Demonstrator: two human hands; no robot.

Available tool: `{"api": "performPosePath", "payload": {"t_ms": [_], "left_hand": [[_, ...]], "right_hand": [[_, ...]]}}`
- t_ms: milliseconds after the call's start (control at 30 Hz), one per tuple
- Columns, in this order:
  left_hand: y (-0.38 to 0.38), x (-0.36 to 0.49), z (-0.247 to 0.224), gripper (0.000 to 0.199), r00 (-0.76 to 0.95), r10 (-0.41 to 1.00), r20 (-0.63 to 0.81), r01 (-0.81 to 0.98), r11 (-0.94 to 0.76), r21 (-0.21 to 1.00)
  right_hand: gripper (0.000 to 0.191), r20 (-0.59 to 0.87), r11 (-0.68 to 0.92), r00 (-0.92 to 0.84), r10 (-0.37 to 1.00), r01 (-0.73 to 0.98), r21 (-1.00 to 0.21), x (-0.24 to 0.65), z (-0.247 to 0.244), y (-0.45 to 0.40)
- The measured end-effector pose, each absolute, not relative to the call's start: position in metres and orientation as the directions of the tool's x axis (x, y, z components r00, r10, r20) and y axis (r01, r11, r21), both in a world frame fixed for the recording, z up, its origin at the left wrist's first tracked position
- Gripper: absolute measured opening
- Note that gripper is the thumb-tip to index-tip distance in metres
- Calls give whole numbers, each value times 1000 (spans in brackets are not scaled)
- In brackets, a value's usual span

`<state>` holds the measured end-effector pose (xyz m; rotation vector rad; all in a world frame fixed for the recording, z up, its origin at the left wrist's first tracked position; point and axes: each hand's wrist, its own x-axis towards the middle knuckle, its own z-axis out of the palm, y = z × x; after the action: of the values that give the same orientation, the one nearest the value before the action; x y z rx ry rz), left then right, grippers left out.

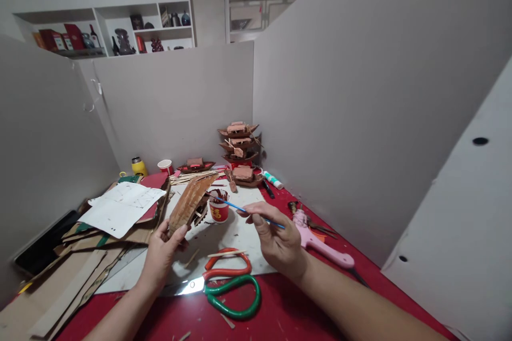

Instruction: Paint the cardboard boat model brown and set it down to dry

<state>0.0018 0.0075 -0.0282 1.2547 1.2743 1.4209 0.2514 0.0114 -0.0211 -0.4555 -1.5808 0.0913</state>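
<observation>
My left hand (167, 245) grips a brown model boat (190, 200) by its near end, tilted on its side with the hull facing up. In my right hand (276, 232) is a thin blue paintbrush (236, 206), pinched between thumb and fingers. Its tip points left, near the boat and the top of a red paper cup (219, 211); whether it touches either I cannot tell. Dark brown paint streaks the cup's inside and rim. Below the hands lie big scissors (232, 287) with one red and one green handle, and a thin wooden stick (228, 253) rests across them.
More model boats (239, 144) are stacked at the back corner. A pink glue gun (328, 248) lies at right by the grey partition (360, 117). Flattened cardboard and white paper (122, 205) pile up at left. A yellow bottle (138, 166) stands behind, near wooden strips (188, 177).
</observation>
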Motion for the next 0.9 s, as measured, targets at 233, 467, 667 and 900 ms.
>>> {"api": "performPosePath", "payload": {"t_ms": [233,467,667,900], "left_hand": [[5,1,-26,62,-154,979,136,23,-135,991],[5,1,-27,62,-142,980,137,30,-134,990],[5,1,-27,62,-127,981,144,33,-141,989],[4,0,-27,65,-127,980,151,44,-146,988]], "right_hand": [[28,941,914,55,335,223,-339,255,-17,9],[24,929,897,67,363,243,-368,255,-20,12],[32,966,965,-110,234,145,-218,247,-19,-1],[20,898,839,271,347,339,-427,261,-13,17]]}}
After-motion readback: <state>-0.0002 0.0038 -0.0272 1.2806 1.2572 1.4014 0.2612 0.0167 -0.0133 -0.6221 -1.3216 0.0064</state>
